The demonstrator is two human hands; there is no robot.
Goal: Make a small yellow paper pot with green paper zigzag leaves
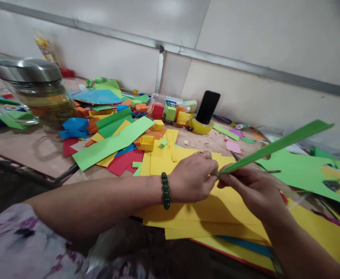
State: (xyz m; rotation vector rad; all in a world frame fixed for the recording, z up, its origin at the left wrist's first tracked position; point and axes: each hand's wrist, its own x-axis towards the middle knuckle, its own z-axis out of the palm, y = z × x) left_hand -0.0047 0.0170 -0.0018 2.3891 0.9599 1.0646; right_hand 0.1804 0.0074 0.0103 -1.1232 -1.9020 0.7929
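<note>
A long folded strip of green paper (277,148) slants up to the right from between my two hands. My right hand (254,186) pinches its lower end between thumb and fingers. My left hand (194,176), with a ring and a green bead bracelet (165,190), is closed right against that same end; its fingertips are hidden, and the strip's tip disappears into them. Beneath both hands lie stacked sheets of yellow paper (210,217). A thin brown stick-like thing (274,171) pokes out behind my right hand; I cannot make out its kind.
At the left stands a lidded glass jug (42,97) holding liquid. Small folded paper boxes (147,143) and colored paper pieces (114,143) crowd the left and back. A phone (208,107) leans on a yellow tape roll (200,126). Green sheets (300,170) lie at right.
</note>
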